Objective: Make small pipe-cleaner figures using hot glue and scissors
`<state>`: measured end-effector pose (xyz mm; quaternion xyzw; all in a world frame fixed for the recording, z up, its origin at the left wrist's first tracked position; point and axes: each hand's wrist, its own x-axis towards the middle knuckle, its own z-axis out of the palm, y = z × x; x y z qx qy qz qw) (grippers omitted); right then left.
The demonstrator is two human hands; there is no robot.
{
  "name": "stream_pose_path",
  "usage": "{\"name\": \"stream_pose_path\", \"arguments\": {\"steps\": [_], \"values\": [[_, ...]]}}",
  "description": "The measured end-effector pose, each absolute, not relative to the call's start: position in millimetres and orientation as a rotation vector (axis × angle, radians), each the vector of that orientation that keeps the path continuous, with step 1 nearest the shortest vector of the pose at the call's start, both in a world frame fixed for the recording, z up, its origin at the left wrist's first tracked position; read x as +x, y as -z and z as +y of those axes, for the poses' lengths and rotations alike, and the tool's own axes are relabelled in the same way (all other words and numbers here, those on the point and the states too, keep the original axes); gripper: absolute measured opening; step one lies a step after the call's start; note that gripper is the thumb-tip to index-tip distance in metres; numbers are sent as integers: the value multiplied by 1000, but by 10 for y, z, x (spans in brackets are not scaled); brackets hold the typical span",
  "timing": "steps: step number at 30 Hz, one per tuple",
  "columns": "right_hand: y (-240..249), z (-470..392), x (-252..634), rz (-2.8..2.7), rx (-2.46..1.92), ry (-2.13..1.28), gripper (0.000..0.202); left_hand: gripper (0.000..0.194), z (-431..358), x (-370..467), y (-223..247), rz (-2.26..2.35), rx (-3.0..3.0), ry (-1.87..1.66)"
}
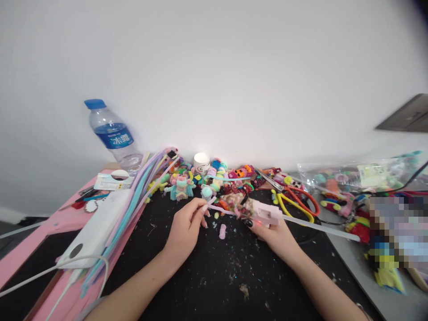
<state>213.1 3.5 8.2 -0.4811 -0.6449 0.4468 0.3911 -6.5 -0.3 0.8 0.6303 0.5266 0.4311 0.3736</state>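
Note:
My left hand [185, 225] is closed, its thumb and fingers pinched on a lilac pipe cleaner [221, 209] above the black work surface [214, 276]. In my right hand [279, 238] is a pale pink glue gun [265, 213], its nozzle end pointing left towards the pipe cleaner. A long translucent glue stick [321, 228] sticks out of its back. Brownish residue coats the front of the gun. Just beyond my left fingers sits a small pale blue fuzzy piece [207, 192]. A short lilac fuzzy roll [222, 231] lies between my hands.
Scissors with orange and yellow handles [302, 203] lie right of centre. Fuzzy figures [181, 187] and a white cup [201, 163] line the wall. At left are a water bottle [113, 133], a white power strip-like box [95, 227] and bundled pipe cleaners [133, 205]. A clear bag [351, 174] lies right.

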Motion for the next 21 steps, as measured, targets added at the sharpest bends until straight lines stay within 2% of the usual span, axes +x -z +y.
{"name": "stream_pose_path", "arguments": {"steps": [12, 21], "values": [[-15, -2, 2074, -1681, -1268, -1194, 21, 18, -31, -45, -29, 1325, 1692, -1081], [-42, -19, 2049, -1677, -1290, -1148, 20, 20, -45, -41, -37, 1316, 1689, -1082]]}}
